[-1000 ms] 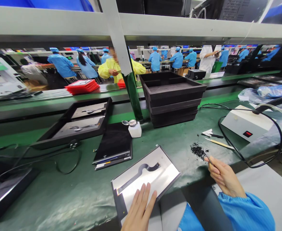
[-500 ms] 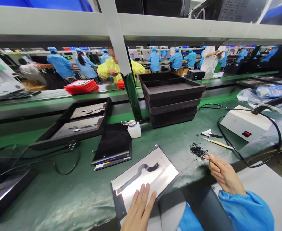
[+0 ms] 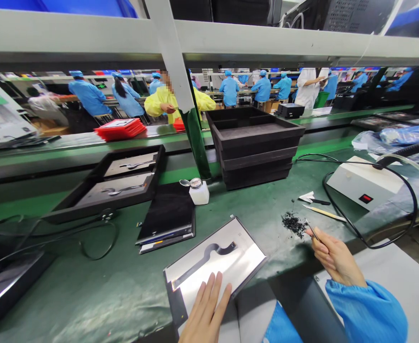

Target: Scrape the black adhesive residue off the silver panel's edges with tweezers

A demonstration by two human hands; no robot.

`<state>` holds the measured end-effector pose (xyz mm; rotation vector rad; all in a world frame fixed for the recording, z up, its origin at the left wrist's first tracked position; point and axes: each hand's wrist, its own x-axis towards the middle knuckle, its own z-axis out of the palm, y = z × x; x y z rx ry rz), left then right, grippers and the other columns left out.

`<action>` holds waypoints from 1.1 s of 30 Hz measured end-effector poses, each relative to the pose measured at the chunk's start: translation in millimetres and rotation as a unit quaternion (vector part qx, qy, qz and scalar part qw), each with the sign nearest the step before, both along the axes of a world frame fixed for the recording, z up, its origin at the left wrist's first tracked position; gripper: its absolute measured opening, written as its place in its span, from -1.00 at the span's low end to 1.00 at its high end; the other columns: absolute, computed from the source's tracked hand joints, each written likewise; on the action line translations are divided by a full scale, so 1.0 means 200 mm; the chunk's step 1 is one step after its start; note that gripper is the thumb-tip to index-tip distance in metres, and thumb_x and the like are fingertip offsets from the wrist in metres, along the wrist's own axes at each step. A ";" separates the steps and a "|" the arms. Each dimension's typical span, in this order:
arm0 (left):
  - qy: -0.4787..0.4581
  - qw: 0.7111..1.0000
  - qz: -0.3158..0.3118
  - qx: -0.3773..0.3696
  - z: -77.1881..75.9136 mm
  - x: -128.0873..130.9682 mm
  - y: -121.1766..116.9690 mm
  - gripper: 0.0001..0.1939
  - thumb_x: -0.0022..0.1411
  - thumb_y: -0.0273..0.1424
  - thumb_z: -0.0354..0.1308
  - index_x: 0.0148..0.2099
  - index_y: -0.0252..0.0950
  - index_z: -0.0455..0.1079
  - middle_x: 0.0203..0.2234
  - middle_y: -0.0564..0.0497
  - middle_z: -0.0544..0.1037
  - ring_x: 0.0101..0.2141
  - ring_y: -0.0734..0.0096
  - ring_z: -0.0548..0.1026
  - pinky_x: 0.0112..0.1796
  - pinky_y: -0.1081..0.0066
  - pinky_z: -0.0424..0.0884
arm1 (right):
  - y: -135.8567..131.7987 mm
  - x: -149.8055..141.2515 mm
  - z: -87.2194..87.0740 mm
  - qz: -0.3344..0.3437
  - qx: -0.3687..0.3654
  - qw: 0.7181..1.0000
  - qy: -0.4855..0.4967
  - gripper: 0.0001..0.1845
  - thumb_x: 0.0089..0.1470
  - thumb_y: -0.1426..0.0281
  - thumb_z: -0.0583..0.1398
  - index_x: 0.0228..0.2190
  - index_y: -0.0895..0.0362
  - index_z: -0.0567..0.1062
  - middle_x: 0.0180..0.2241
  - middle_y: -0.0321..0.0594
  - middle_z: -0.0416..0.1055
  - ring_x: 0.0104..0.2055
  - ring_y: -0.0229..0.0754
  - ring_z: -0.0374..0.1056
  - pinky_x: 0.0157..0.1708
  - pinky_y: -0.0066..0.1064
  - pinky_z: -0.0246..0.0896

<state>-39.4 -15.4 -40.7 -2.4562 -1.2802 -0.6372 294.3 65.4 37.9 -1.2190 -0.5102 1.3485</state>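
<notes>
Where panel (image 3: 216, 264) lies, green worktop (image 3: 98, 288), workers (image 3: 229, 89) beyond

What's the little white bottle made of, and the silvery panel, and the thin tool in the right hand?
Bottle: probably plastic, milky white and smooth; its shiny cap looks like metal.
Panel: maybe metal or foil on this face, since it reflects light brightly.
Tool: likely metal, because it's slim, grey and glinting.

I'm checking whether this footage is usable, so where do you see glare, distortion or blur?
Head view: glare whitens the silvery panel near the left hand; head view, lower left: pale sheen on the green mat; head view, edges: things look stretched; head view, background: workers look soft.
</notes>
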 end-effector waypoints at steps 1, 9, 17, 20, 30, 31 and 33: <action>-0.002 1.000 0.000 0.000 0.00 0.00 0.00 -0.19 0.24 -0.83 -0.26 0.46 -0.21 -0.15 0.33 -0.01 0.17 0.31 0.21 0.13 0.26 0.23 0.18 | 0.00 0.00 0.00 0.000 0.002 1.000 -0.002 -0.37 -0.50 0.03 0.55 -0.47 0.25 0.59 -0.77 -0.55 0.05 -0.77 -0.57 -0.22 -0.85 -0.73 -0.29; 0.005 1.000 -0.014 0.009 0.06 -0.01 0.02 -0.49 0.44 -0.55 -0.17 0.38 -0.25 0.11 0.24 -0.09 0.34 0.20 0.20 0.36 0.15 0.29 0.35 | -0.12 -0.14 0.07 0.101 0.028 0.994 -0.037 -0.42 -0.20 -0.07 0.41 -0.48 0.21 0.51 -0.74 -0.54 0.04 -0.75 -0.54 -0.24 -0.78 -0.64 -0.41; -0.039 0.988 -0.092 -0.115 0.44 0.07 0.21 -0.76 0.45 -0.47 -0.10 -0.21 -0.24 0.38 -0.37 0.03 0.56 -0.35 0.31 0.55 0.01 0.17 0.42 | -0.19 -0.38 0.12 0.213 0.061 0.973 -0.061 -0.37 -0.09 -0.17 0.29 -0.44 0.18 0.47 -0.77 -0.53 0.10 -0.76 -0.47 -0.10 -0.74 -0.57 -0.32; -0.100 0.958 -0.098 -0.249 0.50 0.17 0.31 -0.93 0.33 -0.45 0.14 -0.13 -0.24 0.39 -0.27 -0.01 0.52 -0.23 0.23 0.47 -0.23 0.30 0.44 | -0.18 -0.42 0.13 0.232 0.084 0.967 -0.066 -0.41 -0.04 -0.14 0.29 -0.44 0.18 0.47 -0.72 -0.51 0.16 -0.76 -0.50 -0.12 -0.74 -0.56 -0.34; -0.133 0.924 -0.116 -0.338 0.45 0.27 0.43 -0.87 0.26 -0.52 0.16 -0.36 -0.26 0.43 -0.40 0.05 0.44 -0.28 0.30 0.37 -0.25 0.34 0.28 | -0.14 -0.43 0.05 0.190 0.079 0.975 -0.086 -0.42 -0.08 -0.13 0.29 -0.38 0.15 0.44 -0.66 -0.56 0.05 -0.70 -0.46 -0.25 -0.71 -0.55 -0.43; -0.133 0.927 -0.118 -0.331 0.46 0.27 0.42 -0.87 0.27 -0.53 0.14 -0.35 -0.27 0.42 -0.38 0.04 0.44 -0.27 0.29 0.35 -0.23 0.32 0.27 | -0.14 -0.43 0.03 0.170 0.080 0.977 -0.099 -0.44 -0.09 -0.12 0.30 -0.37 0.12 0.41 -0.66 -0.57 0.04 -0.69 -0.45 -0.24 -0.71 -0.55 -0.41; -0.131 0.931 -0.124 -0.317 0.47 0.25 0.40 -0.87 0.29 -0.56 0.11 -0.32 -0.28 0.39 -0.32 0.01 0.43 -0.23 0.26 0.33 -0.21 0.28 0.24 | -0.18 -0.43 -0.02 0.143 0.092 0.975 -0.143 -0.47 -0.07 -0.11 0.29 -0.40 0.09 0.37 -0.67 -0.57 0.02 -0.69 -0.41 -0.19 -0.71 -0.54 -0.34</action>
